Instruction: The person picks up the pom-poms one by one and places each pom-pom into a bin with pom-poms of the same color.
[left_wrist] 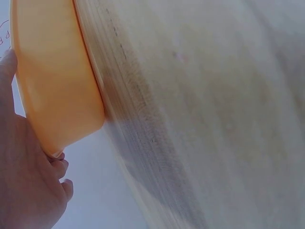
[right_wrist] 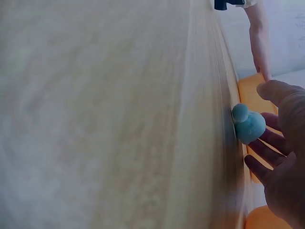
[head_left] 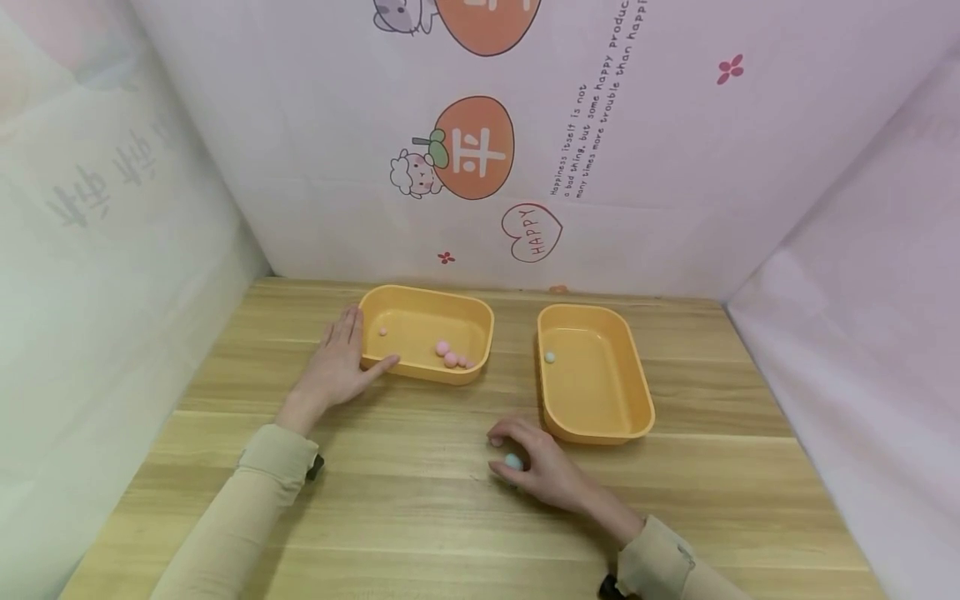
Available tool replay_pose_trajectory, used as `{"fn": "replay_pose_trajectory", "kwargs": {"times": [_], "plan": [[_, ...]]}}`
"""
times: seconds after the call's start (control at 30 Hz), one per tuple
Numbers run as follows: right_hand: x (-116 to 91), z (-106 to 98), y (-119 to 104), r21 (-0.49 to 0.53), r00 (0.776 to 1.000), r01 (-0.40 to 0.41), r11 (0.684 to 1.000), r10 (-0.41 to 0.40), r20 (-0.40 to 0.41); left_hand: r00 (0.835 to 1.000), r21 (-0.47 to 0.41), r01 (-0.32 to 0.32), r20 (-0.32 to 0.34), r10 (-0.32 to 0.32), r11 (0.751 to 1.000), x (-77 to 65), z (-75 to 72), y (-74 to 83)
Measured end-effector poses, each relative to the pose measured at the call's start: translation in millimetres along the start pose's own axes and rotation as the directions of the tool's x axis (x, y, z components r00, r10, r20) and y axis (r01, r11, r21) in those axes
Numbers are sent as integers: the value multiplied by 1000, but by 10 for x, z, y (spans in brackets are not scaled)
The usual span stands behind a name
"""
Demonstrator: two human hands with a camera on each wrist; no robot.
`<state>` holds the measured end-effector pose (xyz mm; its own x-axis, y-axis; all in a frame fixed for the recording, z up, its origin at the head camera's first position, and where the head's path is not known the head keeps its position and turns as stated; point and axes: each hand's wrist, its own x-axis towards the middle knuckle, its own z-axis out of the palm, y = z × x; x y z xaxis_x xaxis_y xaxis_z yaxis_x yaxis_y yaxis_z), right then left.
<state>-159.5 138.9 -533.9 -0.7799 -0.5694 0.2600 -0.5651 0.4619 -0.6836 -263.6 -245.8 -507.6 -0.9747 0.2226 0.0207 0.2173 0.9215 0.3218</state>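
Observation:
My left hand (head_left: 335,362) rests against the left end of a yellow tray (head_left: 420,374), fingers fairly straight and thumb over its near rim. In the left wrist view the thumb touches the rim of this tray (left_wrist: 59,81). Several small pink balls (head_left: 442,347) lie in it. My right hand (head_left: 543,467) is low over the table, thumb and forefinger spread in a C around a pale blue ball (head_left: 513,461). The right wrist view shows a larger blue ball (right_wrist: 250,129) and a smaller blue ball (right_wrist: 240,112) together, with fingers behind them and the thumb apart.
A second yellow tray (head_left: 596,430) stands to the right, with one small pale blue ball (head_left: 550,357) inside near its left wall. Printed white cloth (head_left: 637,242) walls the wooden table (head_left: 420,517) at the back and both sides.

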Motion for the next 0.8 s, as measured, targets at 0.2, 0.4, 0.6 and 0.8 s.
{"fn": "replay_pose_trajectory", "kwargs": {"times": [0.2,0.4,0.6,0.8], "plan": [[17,29,8,-40,997,-62,997,60,-51,1000,-1,0,-7,0,1000,-2,1,-2],[5,120,136,-68,994,9,998,-16,-108,1000,6,-5,-16,5,1000,4,0,4],[-23,206,193,-137,986,45,990,-67,-155,1000,6,-4,-18,4,1000,4,8,1],[-18,234,44,-248,981,-8,969,-40,-188,1000,-2,-1,-10,1,1000,0,7,-5]]}}
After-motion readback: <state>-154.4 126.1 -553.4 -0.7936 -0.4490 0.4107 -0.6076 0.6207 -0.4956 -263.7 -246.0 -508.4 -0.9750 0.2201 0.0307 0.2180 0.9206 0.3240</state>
